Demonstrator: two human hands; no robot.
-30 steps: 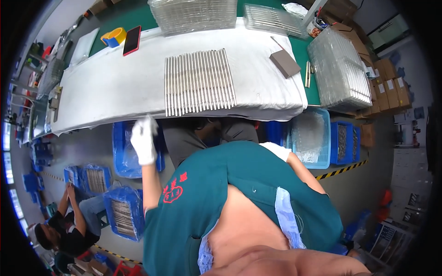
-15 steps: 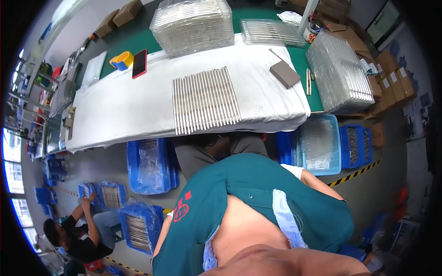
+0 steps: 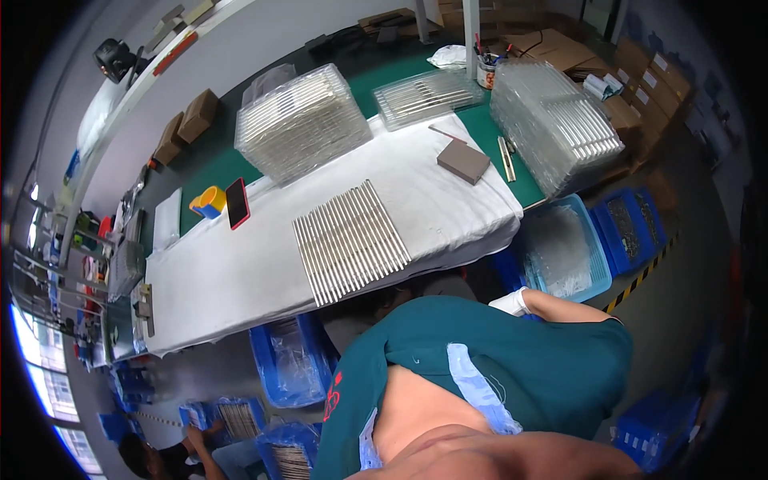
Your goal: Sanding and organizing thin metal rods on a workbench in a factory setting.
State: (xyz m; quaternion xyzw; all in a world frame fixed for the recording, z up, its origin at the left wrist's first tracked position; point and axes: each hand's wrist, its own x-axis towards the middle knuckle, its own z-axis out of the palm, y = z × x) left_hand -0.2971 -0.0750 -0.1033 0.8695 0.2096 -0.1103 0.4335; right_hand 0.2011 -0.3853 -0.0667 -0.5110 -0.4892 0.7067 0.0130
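Several slim metal rods [image 3: 350, 242] lie side by side in a neat row on the white cloth [image 3: 232, 280] over the table. My right hand [image 3: 509, 303], in a white glove, hangs low at my right side, below the table's front edge. It is close to the light-blue basket [image 3: 606, 276]; whether it touches anything is hidden, and its fingers do not show clearly. My left hand is out of sight. A grey-brown block [image 3: 463, 162] rests on the cloth at the right, and a thin strip [image 3: 445, 133] lies just beyond it.
Stacked clear trays of rods [image 3: 300, 124] stand at the back, with more trays [image 3: 552, 120] at the right. A phone [image 3: 238, 203] and yellow tape rolls [image 3: 210, 200] lie at the left. Blue bins [image 3: 292, 364] stand below; another person [image 3: 172, 460] sits at lower left.
My view has tilted and turned, so the table appears lower and slanted. My gloved right hand now shows more beside my body. The rods keep their row on the cloth.
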